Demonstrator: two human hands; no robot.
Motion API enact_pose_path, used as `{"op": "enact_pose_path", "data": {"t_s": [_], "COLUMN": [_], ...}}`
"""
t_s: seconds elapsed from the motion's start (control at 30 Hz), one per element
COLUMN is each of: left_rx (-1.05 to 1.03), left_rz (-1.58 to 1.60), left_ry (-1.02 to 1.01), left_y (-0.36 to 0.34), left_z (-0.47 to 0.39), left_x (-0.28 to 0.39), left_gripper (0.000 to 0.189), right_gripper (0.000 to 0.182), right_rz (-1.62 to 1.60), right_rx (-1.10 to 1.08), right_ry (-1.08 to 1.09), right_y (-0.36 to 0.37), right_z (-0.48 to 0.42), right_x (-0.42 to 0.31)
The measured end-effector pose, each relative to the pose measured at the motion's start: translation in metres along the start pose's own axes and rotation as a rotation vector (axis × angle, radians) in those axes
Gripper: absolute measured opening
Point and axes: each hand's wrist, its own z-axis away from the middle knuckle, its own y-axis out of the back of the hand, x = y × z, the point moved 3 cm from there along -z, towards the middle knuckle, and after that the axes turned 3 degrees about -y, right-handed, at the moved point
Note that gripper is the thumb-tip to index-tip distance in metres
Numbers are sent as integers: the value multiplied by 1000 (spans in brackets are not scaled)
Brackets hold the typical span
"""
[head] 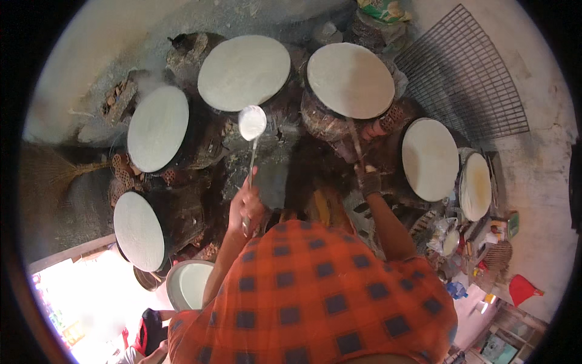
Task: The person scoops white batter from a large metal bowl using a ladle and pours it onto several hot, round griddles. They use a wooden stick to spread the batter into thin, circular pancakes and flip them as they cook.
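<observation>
My left hand [247,207] grips the handle of a ladle [252,123], whose bowl holds white batter beside the near edge of a round pale griddle surface [244,73]. My right hand [368,179], in a dark glove, is closed on a thin stick-like tool [355,141] that reaches to the near rim of another round surface [350,81]. More white-topped rounds stand around me: two at the left [158,129] [138,231] and one at the right [430,159]. A stack of thin round sheets [475,186] lies beyond the right one.
A basin of white liquid [193,284] stands at the lower left, near a seated person [152,332]. Perforated briquettes [122,175] lie by the left stoves. A wire grid [464,77] leans on the wall at the right. A red dustpan-like thing [523,290] is at the lower right.
</observation>
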Motion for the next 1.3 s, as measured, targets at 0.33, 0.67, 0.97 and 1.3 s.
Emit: {"op": "enact_pose_path", "data": {"t_s": [0.33,0.67,0.97,1.3], "left_rx": [210,322,305,328], "left_rz": [-419,-266,-175,-224], "left_ry": [-99,-403,-435,-468], "left_y": [-34,-13,-24,-4], "left_z": [-53,-55,-49,-15], "left_x": [-96,-150,-184,-174], "left_gripper": [38,32,31,22], "right_gripper": [36,35,34,33], "right_rz": [-821,-827,-667,-675], "right_rx": [99,-253,-419,-486], "right_ry": [-545,-5,119,140], "right_y": [127,114,128,137], "right_z": [-231,-319,-187,-144], "right_x": [-56,-80,-106,-114]}}
